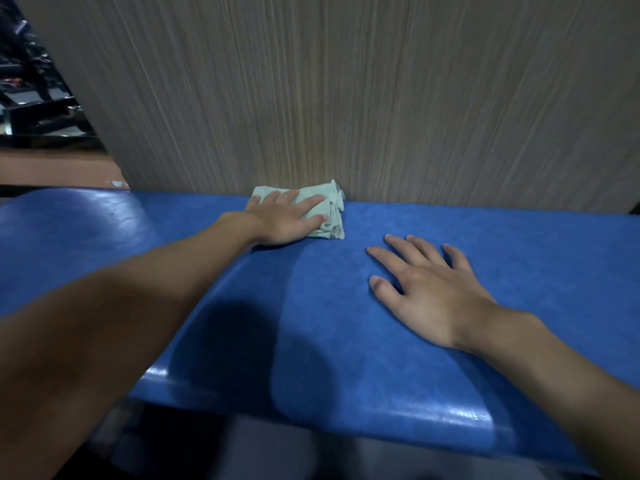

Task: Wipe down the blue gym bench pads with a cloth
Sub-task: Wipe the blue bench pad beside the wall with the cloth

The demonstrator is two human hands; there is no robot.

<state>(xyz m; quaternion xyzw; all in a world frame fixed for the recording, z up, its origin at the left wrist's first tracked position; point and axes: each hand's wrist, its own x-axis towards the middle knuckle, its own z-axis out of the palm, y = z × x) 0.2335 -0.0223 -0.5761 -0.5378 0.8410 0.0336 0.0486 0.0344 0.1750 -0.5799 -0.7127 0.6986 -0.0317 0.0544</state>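
Your left hand (284, 220) presses flat on the soft, light folded cloth (331, 204) at the blue pad's (450, 375) far edge by the wall (346, 98), while your right hand (426, 289) rests spread and empty nearby; keep your palm over the cloth's middle, since it will likely bunch.

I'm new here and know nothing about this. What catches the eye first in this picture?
A broad blue bench pad fills the lower half, set against a wood-grain wall behind it. At its far edge the left hand presses flat on a folded pale green cloth, while the right hand rests spread on the bare pad, nearer the camera.
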